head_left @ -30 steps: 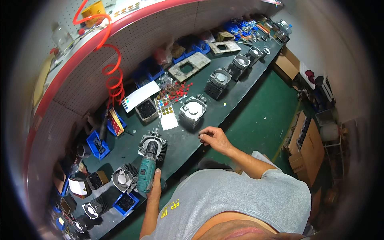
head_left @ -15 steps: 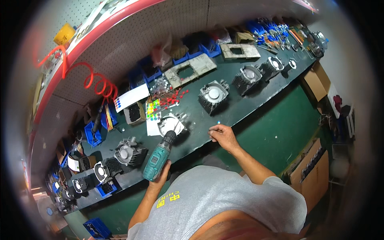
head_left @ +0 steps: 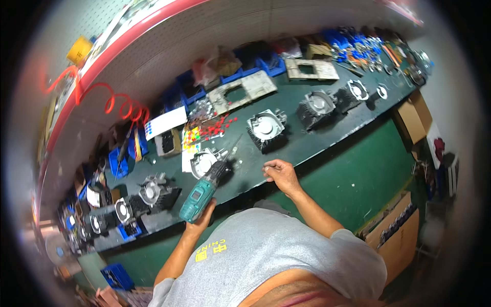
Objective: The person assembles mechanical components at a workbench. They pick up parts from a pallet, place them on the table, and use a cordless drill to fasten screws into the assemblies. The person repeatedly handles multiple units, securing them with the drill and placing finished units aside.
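My left hand (head_left: 203,217) is wrapped round the grip of a teal and black cordless drill (head_left: 198,198). The drill's chuck points away from me, over the right side of a silver cast-metal housing (head_left: 202,161) on the bench. A thin rod-like shape, apparently the bit, shows beyond the chuck, partly blurred. My right hand (head_left: 282,175) hovers at the bench's front edge with thumb and fingers pinched together. Whatever may be between those fingertips is too small to make out. Just beyond that hand stands a finned metal housing (head_left: 266,128).
More finned housings line the dark green bench (head_left: 240,176) on both sides, one being this housing (head_left: 155,192). Behind lie red small parts (head_left: 217,127), a pale plate with a cut-out (head_left: 261,86) and blue bins (head_left: 271,66). A red coiled hose (head_left: 123,105) hangs at the left.
The drill's chuck has shifted rightward relative to the silver housing, uncovering more of it. My right hand stays pinched near the bench edge. The whole view has tilted slightly.
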`<state>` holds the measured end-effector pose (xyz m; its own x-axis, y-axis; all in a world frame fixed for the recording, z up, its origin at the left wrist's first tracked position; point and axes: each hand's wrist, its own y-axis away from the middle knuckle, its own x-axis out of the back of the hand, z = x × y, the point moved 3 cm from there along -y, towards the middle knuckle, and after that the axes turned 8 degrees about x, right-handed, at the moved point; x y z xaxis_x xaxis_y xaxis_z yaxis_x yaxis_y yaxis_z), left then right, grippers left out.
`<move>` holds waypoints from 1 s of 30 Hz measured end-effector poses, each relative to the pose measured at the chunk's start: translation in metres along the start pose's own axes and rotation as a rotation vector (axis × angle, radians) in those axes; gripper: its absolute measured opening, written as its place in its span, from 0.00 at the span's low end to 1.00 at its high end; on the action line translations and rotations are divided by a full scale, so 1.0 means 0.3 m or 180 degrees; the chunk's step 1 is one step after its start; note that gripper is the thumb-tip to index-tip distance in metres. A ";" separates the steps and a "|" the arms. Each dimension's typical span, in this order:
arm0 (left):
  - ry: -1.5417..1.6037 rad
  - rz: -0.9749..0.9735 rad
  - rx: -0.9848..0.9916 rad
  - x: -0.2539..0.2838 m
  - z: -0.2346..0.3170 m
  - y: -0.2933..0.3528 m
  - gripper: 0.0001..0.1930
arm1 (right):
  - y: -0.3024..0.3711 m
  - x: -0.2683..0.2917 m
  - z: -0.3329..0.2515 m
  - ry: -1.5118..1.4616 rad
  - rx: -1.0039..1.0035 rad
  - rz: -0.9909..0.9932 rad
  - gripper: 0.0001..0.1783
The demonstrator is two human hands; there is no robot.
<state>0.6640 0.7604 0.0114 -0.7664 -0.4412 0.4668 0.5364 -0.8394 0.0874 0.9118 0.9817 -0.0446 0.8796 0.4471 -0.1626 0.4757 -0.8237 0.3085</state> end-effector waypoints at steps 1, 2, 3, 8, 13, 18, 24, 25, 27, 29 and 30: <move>-0.0235 0.0037 -0.0113 -0.011 0.023 -0.008 0.07 | -0.005 0.001 0.020 0.0018 -0.0047 -0.0029 0.13; -0.0341 0.0044 -0.0205 -0.007 0.030 0.002 0.07 | -0.014 -0.010 0.026 0.0042 -0.0049 -0.0110 0.13; -0.0445 0.0049 -0.0287 -0.002 0.035 0.016 0.07 | -0.027 -0.019 0.027 0.0070 -0.0054 -0.0195 0.13; -0.0357 0.0362 -0.0583 0.058 0.077 0.088 0.10 | -0.102 -0.112 0.026 0.0334 -0.0157 -0.0556 0.12; -0.0457 0.0683 -0.0156 0.114 0.073 0.217 0.09 | -0.107 -0.215 0.026 0.0313 -0.0178 -0.0893 0.11; -0.0489 0.0888 -0.0142 0.207 -0.009 0.345 0.08 | -0.021 -0.389 0.022 0.0564 -0.0062 -0.1228 0.11; -0.0265 0.0956 0.0102 0.383 -0.126 0.538 0.10 | 0.174 -0.628 0.095 0.0662 0.0008 -0.1403 0.11; -0.0066 0.1094 -0.0012 0.428 -0.146 0.581 0.12 | 0.224 -0.681 0.106 0.0736 -0.0072 -0.1354 0.09; 0.0348 0.1113 0.0368 0.511 -0.222 0.675 0.13 | 0.298 -0.797 0.143 0.0643 -0.0072 -0.1514 0.09; 0.0558 0.1168 0.0565 0.602 -0.267 0.761 0.11 | 0.361 -0.891 0.186 0.0676 -0.0031 -0.1697 0.09; 0.0611 0.1225 0.0738 0.640 -0.309 0.808 0.09 | 0.391 -0.941 0.209 0.0714 -0.0037 -0.1744 0.10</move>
<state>0.6140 0.4430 0.0408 -0.5366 -0.7745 0.3349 0.8415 -0.5207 0.1441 0.7195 0.7370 -0.0211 0.4827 0.8701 -0.0995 0.8593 -0.4486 0.2458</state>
